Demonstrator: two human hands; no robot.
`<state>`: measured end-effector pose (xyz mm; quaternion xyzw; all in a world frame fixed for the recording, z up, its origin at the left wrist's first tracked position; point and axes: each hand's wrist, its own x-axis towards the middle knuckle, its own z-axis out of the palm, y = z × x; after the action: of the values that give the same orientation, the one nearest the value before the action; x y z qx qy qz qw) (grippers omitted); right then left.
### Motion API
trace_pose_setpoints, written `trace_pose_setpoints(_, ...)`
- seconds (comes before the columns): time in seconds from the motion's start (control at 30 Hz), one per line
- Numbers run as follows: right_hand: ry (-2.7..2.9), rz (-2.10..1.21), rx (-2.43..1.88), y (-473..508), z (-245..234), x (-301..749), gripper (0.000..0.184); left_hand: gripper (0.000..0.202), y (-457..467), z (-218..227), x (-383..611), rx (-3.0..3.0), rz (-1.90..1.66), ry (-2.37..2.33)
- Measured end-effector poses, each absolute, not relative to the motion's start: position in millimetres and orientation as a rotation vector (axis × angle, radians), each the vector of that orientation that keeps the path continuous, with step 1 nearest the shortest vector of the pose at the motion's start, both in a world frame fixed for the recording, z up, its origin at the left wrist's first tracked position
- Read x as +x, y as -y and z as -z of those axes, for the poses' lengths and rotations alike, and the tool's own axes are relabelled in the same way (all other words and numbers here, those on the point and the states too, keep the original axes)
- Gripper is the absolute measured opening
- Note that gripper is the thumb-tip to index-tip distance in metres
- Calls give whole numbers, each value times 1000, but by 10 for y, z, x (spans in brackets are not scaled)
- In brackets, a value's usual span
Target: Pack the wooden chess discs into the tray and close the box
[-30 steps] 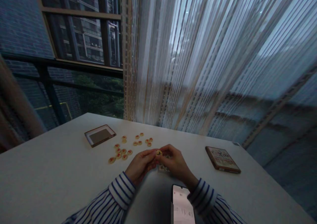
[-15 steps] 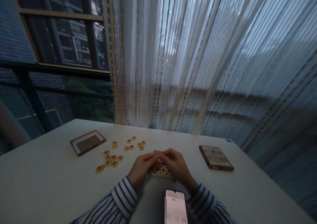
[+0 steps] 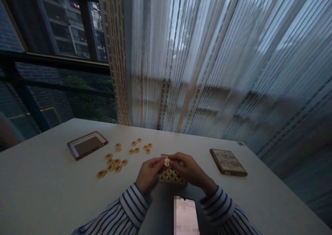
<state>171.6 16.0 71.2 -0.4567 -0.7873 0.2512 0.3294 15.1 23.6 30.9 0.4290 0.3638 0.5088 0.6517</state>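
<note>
Round piece (image 3: 167, 162) now faces the camera, mostly covered half a second ago. Left hand (image 3: 149, 174) and right hand (image 3: 193, 169) both pinch it, fingers narrow on its edges, above a tray (image 3: 164, 155) with rows of dark-marked pieces (image 3: 168, 179). Red-marked pieces (image 3: 110, 168) scattered left on white tabletop (image 3: 64, 193). Phone (image 3: 186, 216) nearer the body, between the sleeves.

A pale round disc (image 3: 167, 162) bearing a dark mark is held over rows of similar dark-marked discs (image 3: 168, 178); red-marked discs (image 3: 110, 168) lie in loose clusters leftward.
</note>
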Motion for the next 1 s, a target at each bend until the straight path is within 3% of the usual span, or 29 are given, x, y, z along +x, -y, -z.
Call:
trace_pose_setpoints(0.37,2341,-94,-1206,-224,-735,1669,27,38,-253,-293,163,919,-1281,-879)
trace_pose_setpoints(0.6,2375,-39,-1158,-220,-767,1702,24,37,-232,-319,171,1009,-1258,-911)
trace_pose_setpoints(0.77,2318,2,-1226,-264,-805,1823,21,34,-273,-271,107,1302,-1306,-1185)
trace_pose_setpoints(1.0,2255,17,-1405,-324,-808,1998,24,70,-334,-22,-6,1862,-1042,-1269)
